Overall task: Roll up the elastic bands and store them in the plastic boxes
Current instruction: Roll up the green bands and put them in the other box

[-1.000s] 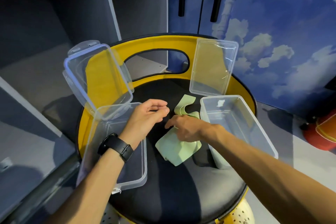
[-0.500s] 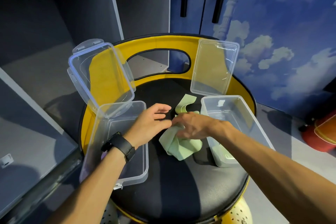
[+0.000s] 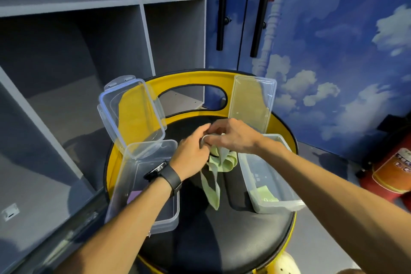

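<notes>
A pale green elastic band (image 3: 214, 187) hangs above the black seat, lifted at its top end. My left hand (image 3: 193, 155) and my right hand (image 3: 231, 135) both pinch that top end, fingers curled round it, with loops drooping below. On the left of the seat stands a clear plastic box (image 3: 144, 187) with a purple item inside, its hinged lid (image 3: 131, 113) open. A second clear box (image 3: 266, 173) stands on the right, holding a green rolled band (image 3: 264, 193) near its front. Its loose lid (image 3: 251, 102) leans on the yellow backrest.
The boxes sit on a round chair with a black seat (image 3: 233, 240) and yellow rim (image 3: 195, 80). Grey shelves (image 3: 77, 62) stand to the left, a blue cloud-painted cabinet (image 3: 333, 51) behind, and a red fire extinguisher (image 3: 391, 173) lies on the floor at right.
The band lay flat on the seat with my right hand pressing it; now both hands have gathered one end and raised it, so the rest dangles. The camera has tilted up.
</notes>
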Demonstrator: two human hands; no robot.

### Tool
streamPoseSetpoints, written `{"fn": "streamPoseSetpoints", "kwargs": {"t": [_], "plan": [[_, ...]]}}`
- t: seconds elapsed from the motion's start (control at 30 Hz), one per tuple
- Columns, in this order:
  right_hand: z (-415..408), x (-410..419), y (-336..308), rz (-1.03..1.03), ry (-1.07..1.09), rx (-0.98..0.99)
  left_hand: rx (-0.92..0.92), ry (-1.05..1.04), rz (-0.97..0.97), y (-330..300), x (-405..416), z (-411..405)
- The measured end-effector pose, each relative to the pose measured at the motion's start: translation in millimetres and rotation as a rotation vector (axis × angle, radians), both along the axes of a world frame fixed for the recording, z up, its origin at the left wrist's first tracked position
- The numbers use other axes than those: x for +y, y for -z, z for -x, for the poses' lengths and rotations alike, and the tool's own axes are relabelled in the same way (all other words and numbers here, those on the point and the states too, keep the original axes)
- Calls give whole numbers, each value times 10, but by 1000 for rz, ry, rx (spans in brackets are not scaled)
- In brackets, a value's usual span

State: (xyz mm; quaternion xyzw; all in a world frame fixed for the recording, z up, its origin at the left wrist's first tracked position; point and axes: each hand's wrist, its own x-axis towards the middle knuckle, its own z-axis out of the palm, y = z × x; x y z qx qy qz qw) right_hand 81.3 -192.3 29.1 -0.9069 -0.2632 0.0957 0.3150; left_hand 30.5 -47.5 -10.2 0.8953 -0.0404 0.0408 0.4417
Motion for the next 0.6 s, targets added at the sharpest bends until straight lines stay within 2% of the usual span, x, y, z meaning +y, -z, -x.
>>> {"fn": "streamPoseSetpoints", "kwargs": {"t": [0.1,0.23,0.37,0.5,0.6], "plan": [[45,-14,-151,-183,37,109,-102,-42,-14,-211,-8,17],[108,-48,-261,-429,84,370,-147,-111,35,-426,42,8],[143,-98,-271,-524,98,572,-104,-160,264,-565,112,-32],[198,-114,-323,-562,40,626,-39,-188,524,-691,153,-35],[232,-92,-410,-654,16,634,7,-177,637,-749,189,-57]]}}
